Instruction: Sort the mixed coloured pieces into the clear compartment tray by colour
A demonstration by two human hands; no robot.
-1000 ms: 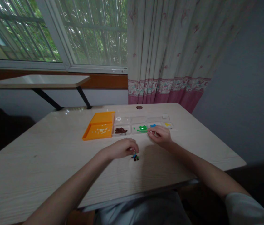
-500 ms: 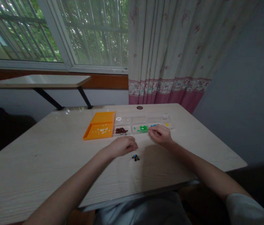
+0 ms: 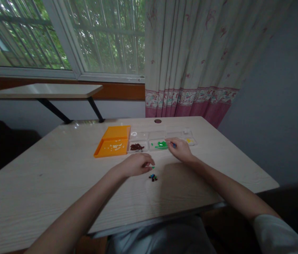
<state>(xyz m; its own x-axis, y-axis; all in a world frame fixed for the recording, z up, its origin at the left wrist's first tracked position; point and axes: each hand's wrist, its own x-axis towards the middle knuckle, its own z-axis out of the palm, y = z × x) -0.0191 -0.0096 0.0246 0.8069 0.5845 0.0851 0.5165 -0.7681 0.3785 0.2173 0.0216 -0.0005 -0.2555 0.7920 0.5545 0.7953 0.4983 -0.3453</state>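
Held low over the table, my left hand (image 3: 137, 164) has its thumb and forefinger curled around a small green piece (image 3: 153, 167), which shows between the fingertips. Just below it on the tabletop lies a little cluster of tiny black, blue and green pieces (image 3: 153, 177). My right hand (image 3: 180, 149) is over the front of the clear compartment tray (image 3: 149, 151), its fingers pinched at the right side of the green pieces (image 3: 161, 144). A bit of blue shows at those fingers; whether it is held or lies behind them I cannot tell.
Brown pieces (image 3: 137, 146) and yellow pieces (image 3: 189, 140) lie in other tray compartments. An open orange case (image 3: 116, 133) with white pieces stands at the tray's left. A raised shelf (image 3: 45, 91) is at the table's back left, and a curtain (image 3: 186, 63) hangs behind.
My right hand has shifted slightly up and left, covering the blue pieces in the tray. The left fingertips have parted a little, and the green piece now shows between them.
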